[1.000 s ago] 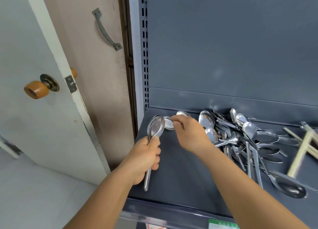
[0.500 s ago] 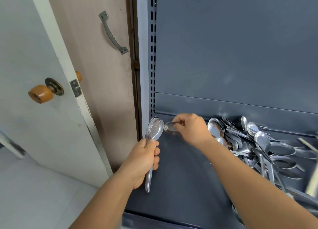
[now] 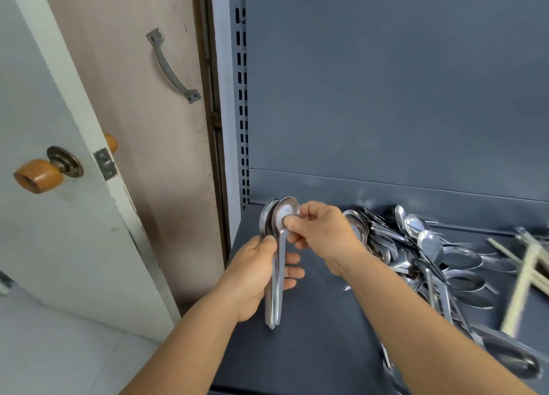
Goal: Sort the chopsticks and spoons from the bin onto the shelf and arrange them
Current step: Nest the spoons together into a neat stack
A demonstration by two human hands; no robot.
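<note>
Steel spoon stack (image 3: pixel 274 261) in left hand (image 3: pixel 252 275) grip, right hand (image 3: pixel 320 234) pinching top spoon (image 3: pixel 285 213), no legible writing

The shelf (image 3: pixel 320 320) and its back panel (image 3: pixel 386 82) are a flat slate blue-grey. The stacked spoons (image 3: pixel 274 264) and the loose pile of spoons (image 3: pixel 430 255) are shiny silver. The chopsticks (image 3: pixel 523 278), blurred at the right, look pale cream. The door (image 3: pixel 38 246) is white with scuffs, and its knob (image 3: pixel 38 175) is orange-brown. The panel (image 3: pixel 142 112) behind is beige, with a grey metal handle (image 3: pixel 172 67).
</note>
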